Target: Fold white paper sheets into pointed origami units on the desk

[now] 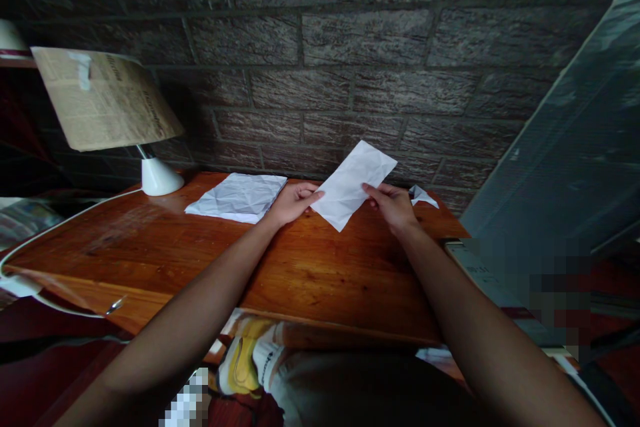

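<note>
A creased white sheet of paper [353, 183] is held up over the wooden table [200, 260], tilted toward the upper right. My left hand [295, 202] pinches its left edge between thumb and fingers. My right hand [393, 205] grips its right edge, fingers closed on the sheet. Both arms reach forward from the bottom of the view. A second crumpled white sheet [239, 197] lies flat on the table just left of my left hand.
A white desk lamp [159, 175] with a newspaper-covered shade [105, 100] stands at the back left, its cable [30, 240] running along the table's left edge. A small paper scrap [423, 196] lies behind my right hand. A brick wall [350, 47] backs the table. A grey slanted panel [570, 160] rises at right.
</note>
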A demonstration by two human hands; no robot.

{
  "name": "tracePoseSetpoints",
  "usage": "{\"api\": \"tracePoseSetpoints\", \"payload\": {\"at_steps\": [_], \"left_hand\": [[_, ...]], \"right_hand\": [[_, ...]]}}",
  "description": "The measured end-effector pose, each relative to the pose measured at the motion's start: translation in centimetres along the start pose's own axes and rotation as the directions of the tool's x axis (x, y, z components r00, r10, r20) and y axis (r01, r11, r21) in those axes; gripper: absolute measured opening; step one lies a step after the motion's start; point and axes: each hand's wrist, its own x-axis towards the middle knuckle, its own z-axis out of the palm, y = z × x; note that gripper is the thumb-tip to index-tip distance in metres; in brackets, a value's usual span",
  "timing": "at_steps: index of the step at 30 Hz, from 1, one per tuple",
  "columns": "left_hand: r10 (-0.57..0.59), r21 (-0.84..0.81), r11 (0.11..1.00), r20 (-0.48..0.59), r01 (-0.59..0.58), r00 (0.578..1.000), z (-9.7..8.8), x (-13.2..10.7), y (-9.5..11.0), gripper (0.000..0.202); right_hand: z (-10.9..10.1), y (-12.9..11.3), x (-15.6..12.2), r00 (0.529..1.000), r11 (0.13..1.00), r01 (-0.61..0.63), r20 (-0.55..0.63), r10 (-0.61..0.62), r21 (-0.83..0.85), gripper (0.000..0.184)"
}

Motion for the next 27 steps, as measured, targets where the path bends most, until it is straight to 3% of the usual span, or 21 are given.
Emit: {"api": "tracePoseSetpoints", "payload": {"at_steps": [4,12,19,24,27], "left_hand": [[-0.018,-0.045,0.999,0.034,0.019,0.999,0.1,0.1,-0.1,0.047],[-0.199,-0.245,0.941,0.157,0.233,0.967,-0.5,-0.3,0.7,0.054],[-0.101,-0.203,0.973,0.064,0.112,0.993,1.0,-0.6,0.7,0.052],[-0.032,-0.219,0.976,-0.078,0.014,0.996,1.0,-0.4,0.6,0.051],[-0.014,-0.217,0.976,-0.118,-0.012,0.993,0.9,-0.3,0.7,0.051]], "right_hand": [[-0.2,0.0,-0.1,0.992,0.982,0.104,0.082,-0.092,-0.159,0.049],[-0.4,-0.3,-0.2,0.975,0.99,0.075,0.216,-0.048,-0.116,0.044],[0.7,-1.0,-1.3,0.926,0.996,0.004,0.376,0.029,-0.086,0.042],[0.8,-1.3,-1.9,0.841,0.984,-0.081,0.519,0.154,-0.161,0.039],[0.9,-1.2,-2.0,0.812,0.983,-0.091,0.56,0.166,-0.158,0.036]]}}
